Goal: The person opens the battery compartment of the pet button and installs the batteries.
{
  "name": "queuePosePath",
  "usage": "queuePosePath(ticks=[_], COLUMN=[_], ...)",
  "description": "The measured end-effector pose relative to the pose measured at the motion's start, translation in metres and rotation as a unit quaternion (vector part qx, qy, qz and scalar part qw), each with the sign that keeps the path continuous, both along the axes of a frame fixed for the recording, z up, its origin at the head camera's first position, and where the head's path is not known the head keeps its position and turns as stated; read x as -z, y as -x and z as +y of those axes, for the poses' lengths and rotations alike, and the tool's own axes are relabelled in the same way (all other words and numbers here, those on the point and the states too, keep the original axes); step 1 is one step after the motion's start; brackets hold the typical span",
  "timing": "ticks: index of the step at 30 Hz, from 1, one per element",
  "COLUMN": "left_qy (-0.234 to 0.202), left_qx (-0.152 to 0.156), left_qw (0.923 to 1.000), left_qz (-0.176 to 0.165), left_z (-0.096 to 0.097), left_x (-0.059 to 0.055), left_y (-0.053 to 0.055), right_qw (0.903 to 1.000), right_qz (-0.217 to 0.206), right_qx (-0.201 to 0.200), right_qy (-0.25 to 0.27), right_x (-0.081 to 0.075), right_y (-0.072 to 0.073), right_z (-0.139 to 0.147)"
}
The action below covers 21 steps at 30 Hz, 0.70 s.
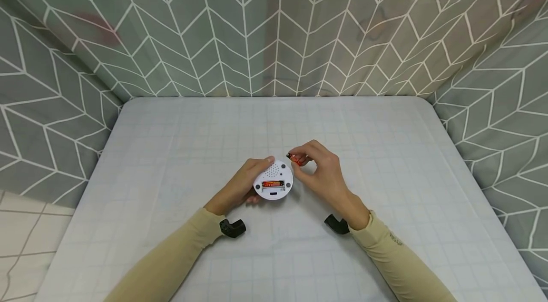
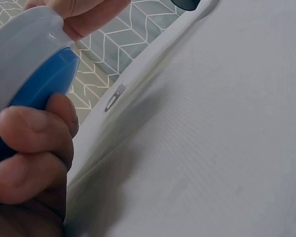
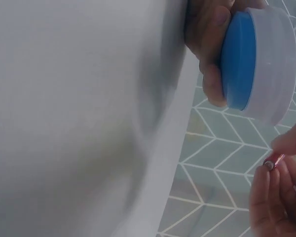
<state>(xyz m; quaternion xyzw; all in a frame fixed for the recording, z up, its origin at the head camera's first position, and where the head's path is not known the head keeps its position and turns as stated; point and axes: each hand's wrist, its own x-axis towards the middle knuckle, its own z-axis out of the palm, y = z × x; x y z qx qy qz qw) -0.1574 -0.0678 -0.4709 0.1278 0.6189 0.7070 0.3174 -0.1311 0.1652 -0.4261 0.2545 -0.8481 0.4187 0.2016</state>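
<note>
- Two hands work close together over a table (image 1: 192,140) covered in white cloth.
- The left hand (image 1: 239,188) grips a round white gadget (image 1: 276,173), its thumb on the rim and its other fingers curled around the blue part (image 3: 239,61) on the underside.
- The gadget is raised over the table, its white side facing up, with speaker holes and three dark round spots.
- One red battery (image 1: 272,184) lies in the gadget's uncovered slot, with bare space just beside it.
- The right hand (image 1: 323,171) pinches a second battery (image 1: 294,159) between thumb and fingers, near the gadget's rim but apart from it.
- Khaki sleeves (image 1: 171,254) cover both forearms, with a black device (image 1: 232,228) at each wrist.
- Grey-green curtains (image 1: 265,21) with white zigzag lines hang behind the table and on both sides.
</note>
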Motion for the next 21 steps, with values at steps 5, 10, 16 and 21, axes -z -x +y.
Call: queuePosePath(ticks=[5,10,16,21], left_qy=[-0.002,-0.003,-0.001,0.003], left_qx=[-0.003,-0.002,0.003,0.005], left_qw=[1.0,1.0,1.0,0.9999], left_qz=[-0.006,-0.004,0.003,0.011], left_z=[0.0003,0.0007,0.0003,-0.0001], left_x=[0.0002,-0.0003,0.0002,0.0008], left_y=[-0.0001,-0.0003,-0.0006,-0.0002], right_qw=[0.9996,0.9994,0.9989,0.9974], right_qz=[0.017,0.023,0.036,0.055], right_qx=[-0.023,-0.026,-0.029,-0.045], right_qy=[-0.001,-0.008,-0.013,-0.011], right_x=[0.0,0.0015,0.0028,0.0041], right_y=[-0.0022,-0.0033,-0.0033,-0.0029], right_z=[-0.004,-0.0056,-0.0052,-0.006])
